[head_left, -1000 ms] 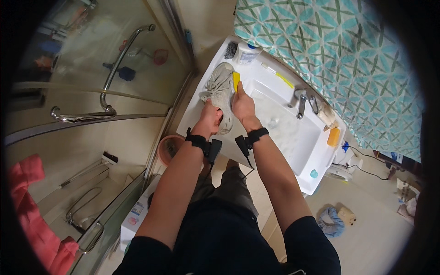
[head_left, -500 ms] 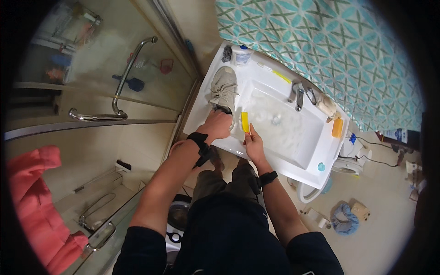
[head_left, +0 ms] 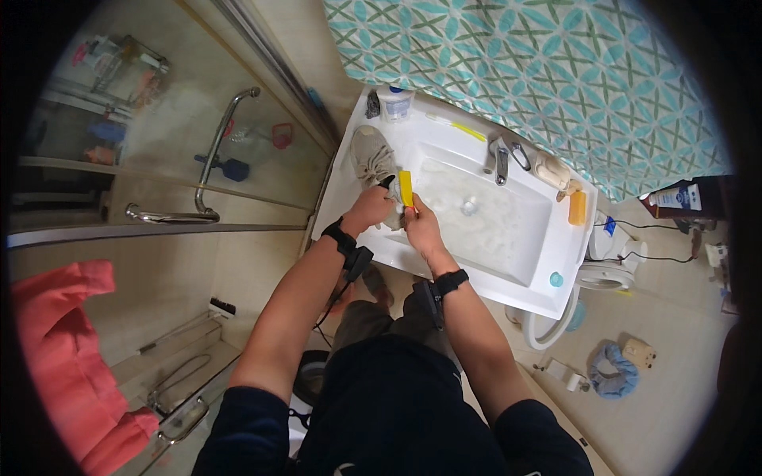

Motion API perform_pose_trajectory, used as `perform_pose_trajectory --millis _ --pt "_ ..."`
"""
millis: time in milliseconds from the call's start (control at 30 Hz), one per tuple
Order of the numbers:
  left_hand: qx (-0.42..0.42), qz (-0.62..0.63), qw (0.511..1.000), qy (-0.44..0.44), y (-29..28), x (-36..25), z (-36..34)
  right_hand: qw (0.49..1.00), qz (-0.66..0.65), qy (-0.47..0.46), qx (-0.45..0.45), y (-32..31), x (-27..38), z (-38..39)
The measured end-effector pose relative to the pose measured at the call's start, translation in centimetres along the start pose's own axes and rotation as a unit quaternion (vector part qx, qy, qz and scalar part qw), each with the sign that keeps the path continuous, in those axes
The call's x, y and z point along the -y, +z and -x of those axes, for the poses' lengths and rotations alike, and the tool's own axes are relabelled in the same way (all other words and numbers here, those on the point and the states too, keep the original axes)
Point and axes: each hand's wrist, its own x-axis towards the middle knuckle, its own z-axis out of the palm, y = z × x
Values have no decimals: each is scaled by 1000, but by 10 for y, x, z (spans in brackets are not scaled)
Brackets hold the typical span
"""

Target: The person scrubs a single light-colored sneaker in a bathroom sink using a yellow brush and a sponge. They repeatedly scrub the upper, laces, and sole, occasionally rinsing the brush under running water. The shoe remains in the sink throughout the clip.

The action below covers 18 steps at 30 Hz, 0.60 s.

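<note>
A beige lace-up shoe [head_left: 371,155] lies on the left rim of the white washbasin [head_left: 539,274], toe pointing away from me. My left hand [head_left: 371,208] is closed on the shoe at its heel opening, where the dark inside shows. The yellow scrubbing brush [head_left: 406,189] is in my right hand [head_left: 423,228], held by its lower end. Its head is up against the shoe's right side near the heel, with the bristles mostly hidden. Cloudy, foamy water [head_left: 468,226] stands in the basin.
Along the basin's back edge are a white tub [head_left: 395,104], a yellow-handled toothbrush [head_left: 468,131] and a chrome faucet [head_left: 500,161]. An orange soap bar [head_left: 578,209] sits at the right rim. A patterned curtain [head_left: 524,87] hangs behind; a glass shower door with a metal handle [head_left: 213,159] stands left.
The brush has moved left from beside the basin's edge to the shoe's side. My left hand has shifted at the heel, and the shoe has tilted slightly. The whole view has shifted a little.
</note>
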Motion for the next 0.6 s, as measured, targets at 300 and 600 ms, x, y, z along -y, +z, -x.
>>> perform_pose_trajectory --millis 300,600 --pt "-62 -194 978 44 19 -35 18 995 -96 25 -5 0 -6 14" --pt "-73 -215 973 -28 18 -92 67 978 -206 -25 -29 15 -8 47"
